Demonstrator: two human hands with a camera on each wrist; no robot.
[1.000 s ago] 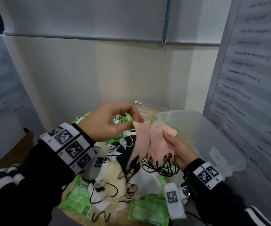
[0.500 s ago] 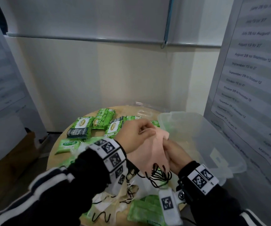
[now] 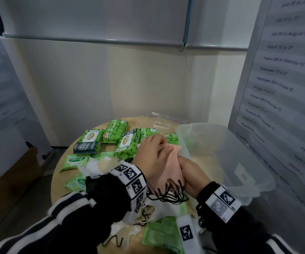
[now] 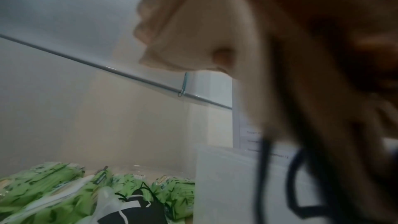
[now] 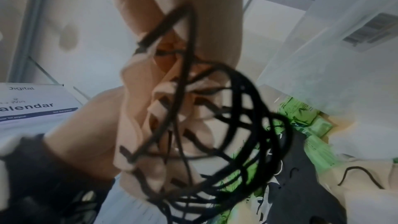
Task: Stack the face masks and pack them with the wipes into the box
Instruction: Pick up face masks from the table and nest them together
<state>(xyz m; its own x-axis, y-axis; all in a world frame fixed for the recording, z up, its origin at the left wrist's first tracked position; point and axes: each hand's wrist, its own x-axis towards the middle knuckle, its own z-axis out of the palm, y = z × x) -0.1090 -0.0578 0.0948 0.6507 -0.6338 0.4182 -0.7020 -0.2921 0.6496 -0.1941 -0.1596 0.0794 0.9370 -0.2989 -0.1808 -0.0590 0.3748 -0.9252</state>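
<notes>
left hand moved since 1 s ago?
Yes. The left hand has gone right, toward the clear box, and now covers the pink masks, uncovering the wipes packs behind.

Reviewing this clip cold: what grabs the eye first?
Both hands meet at table centre, the left hand and right hand holding a stack of pink masks with black ear loops dangling. Behind lie green wipe packs; the clear plastic box stands at right.
</notes>
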